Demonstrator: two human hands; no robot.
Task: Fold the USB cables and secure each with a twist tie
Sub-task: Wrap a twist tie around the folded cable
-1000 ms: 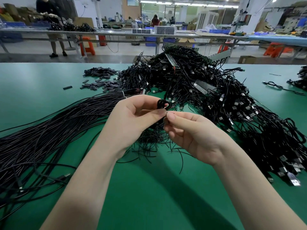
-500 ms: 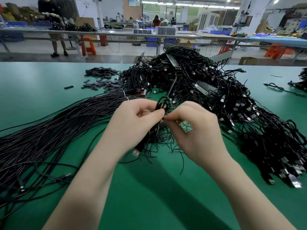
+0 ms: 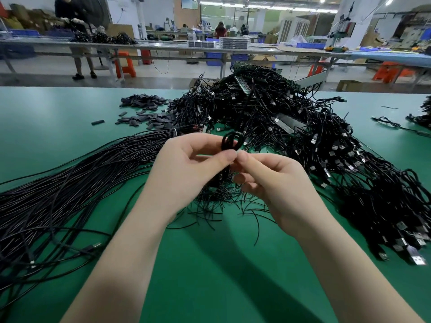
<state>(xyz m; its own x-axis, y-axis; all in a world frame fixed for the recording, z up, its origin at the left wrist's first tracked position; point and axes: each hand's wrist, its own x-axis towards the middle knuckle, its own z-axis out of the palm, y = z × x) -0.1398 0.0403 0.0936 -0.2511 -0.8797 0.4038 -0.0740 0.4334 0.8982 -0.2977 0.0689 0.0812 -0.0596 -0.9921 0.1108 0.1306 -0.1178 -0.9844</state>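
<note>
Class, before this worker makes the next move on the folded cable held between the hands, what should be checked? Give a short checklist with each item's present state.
1. Folded cable gathered into a loop above the fingers: ok.
2. Left hand pinches the bundle below the loop: ok.
3. Right hand pinches at the same spot, fingertips meeting the left thumb: ok.
4. Twist tie wrapped round the bundle: cannot tell, the fingers hide that spot.
5. Cable's plug ends tucked in: cannot tell, hidden behind the hands.
6. Loose twist ties lie on the green table under the hands: ok.
</note>
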